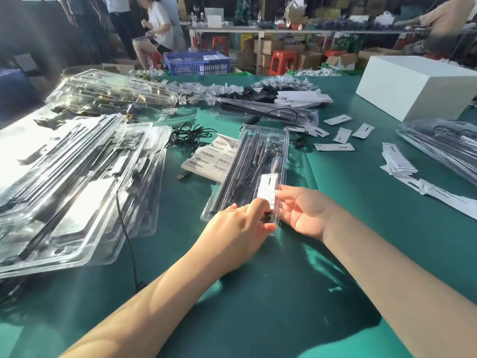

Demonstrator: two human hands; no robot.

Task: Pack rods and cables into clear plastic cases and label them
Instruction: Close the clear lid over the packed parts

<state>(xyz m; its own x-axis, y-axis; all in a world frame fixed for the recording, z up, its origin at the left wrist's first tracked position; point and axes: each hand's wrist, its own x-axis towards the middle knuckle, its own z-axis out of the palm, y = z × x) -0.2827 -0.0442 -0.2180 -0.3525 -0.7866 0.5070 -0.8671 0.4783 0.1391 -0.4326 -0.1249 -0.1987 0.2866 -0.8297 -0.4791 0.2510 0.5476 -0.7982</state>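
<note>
Left hand point(241, 226) fingers pinching clear case point(254, 165) near end, right hand point(303, 209) open alongside, barcode sheet point(209, 157) just left

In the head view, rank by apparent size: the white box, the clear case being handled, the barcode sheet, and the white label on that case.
1. white box, though it sits farther off, so it is likely larger still
2. clear case
3. barcode sheet, partly hidden under the case
4. white label
</note>
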